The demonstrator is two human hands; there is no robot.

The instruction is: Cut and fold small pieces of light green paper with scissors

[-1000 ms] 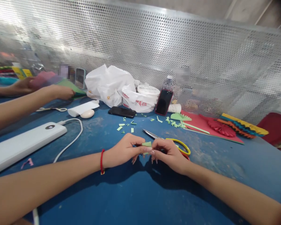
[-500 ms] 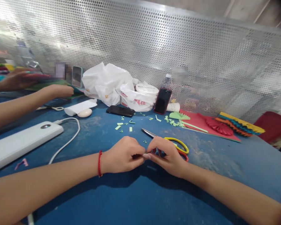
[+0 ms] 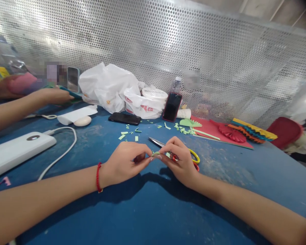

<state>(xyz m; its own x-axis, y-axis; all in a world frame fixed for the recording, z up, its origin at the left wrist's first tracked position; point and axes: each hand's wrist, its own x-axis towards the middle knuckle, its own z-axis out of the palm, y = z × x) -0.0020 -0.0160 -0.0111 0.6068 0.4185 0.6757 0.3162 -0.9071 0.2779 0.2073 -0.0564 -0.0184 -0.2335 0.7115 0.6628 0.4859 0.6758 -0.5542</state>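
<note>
Between the fingertips of both my hands is a small piece of green paper [image 3: 156,153], mostly covered by the fingers. My left hand [image 3: 129,159], with a red cord bracelet [image 3: 99,177] at its wrist, pinches one end. The other end is pinched by my right hand [image 3: 178,160]. Scissors [image 3: 156,142] with yellow and red handles lie on the blue table [image 3: 153,214], partly hidden behind my right hand. Several green paper scraps [image 3: 124,133] are scattered beyond my hands, with a pleated green paper piece [image 3: 190,123] farther back.
A white power bank [image 3: 17,153] with a cable lies left. Behind are a black phone [image 3: 124,118], a white plastic bag [image 3: 109,86] and a propped phone [image 3: 172,106]. Red paper [image 3: 206,131] and folded colored paper [image 3: 253,130] lie right. Another person's hand [image 3: 52,96] works at far left.
My joined fingertips have risen slightly, and the green paper between them shows more clearly. The view has shifted, so the table items appear farther left. The other person's hands have moved.
</note>
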